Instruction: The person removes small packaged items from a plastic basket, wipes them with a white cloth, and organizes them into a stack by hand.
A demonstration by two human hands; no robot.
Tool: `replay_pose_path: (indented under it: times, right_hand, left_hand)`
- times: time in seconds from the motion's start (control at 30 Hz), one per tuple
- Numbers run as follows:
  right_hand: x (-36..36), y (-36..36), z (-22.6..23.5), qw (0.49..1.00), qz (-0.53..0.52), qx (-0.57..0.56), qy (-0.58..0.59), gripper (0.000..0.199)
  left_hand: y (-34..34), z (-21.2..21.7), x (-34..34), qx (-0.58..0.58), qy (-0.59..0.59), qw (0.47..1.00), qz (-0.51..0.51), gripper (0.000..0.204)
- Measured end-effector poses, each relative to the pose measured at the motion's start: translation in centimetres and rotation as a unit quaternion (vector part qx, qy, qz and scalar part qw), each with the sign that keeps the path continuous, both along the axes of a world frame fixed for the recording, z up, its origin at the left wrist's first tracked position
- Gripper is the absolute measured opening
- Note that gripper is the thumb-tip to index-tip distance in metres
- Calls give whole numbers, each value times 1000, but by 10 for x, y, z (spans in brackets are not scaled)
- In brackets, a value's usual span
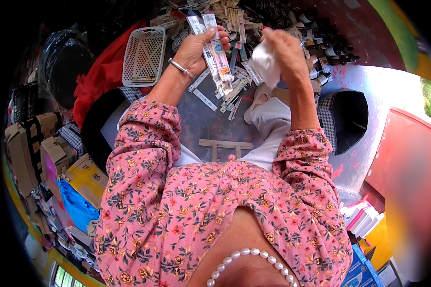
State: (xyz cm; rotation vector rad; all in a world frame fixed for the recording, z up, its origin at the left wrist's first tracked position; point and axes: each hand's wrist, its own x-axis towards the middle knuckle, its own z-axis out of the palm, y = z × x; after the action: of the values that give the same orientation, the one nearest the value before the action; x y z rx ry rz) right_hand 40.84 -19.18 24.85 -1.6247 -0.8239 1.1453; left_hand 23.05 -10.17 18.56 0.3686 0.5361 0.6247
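My left hand is closed around a few long, narrow flat packets, which slant down toward the floor in front of me. They have pale wrappers with coloured print. In my right hand, raised to the right of the packets, is a crumpled white cloth or tissue; its exact kind is unclear. The fingers are bent closed over it. Below the packets, similar slim packets lie in a loose heap on the grey floor, and more are strewn beyond my hands.
A white lattice basket stands at the far left with a few slim items inside, beside red cloth. Small dark bottles lie at the far right. A small wooden frame sits between my legs. Cardboard boxes crowd the left.
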Motion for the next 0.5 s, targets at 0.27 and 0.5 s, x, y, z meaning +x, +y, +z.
replay_pose_path:
  times: [0.27,0.5]
  right_hand:
    - [-71,-2,-22,935,99,176,-290,20]
    - [15,-24,-20,970,105,-105,-193,37]
  left_hand:
    - [7,-7,3,-52,-45,995,79,20]
    - [30,12,-15,0,-87,983,161,27]
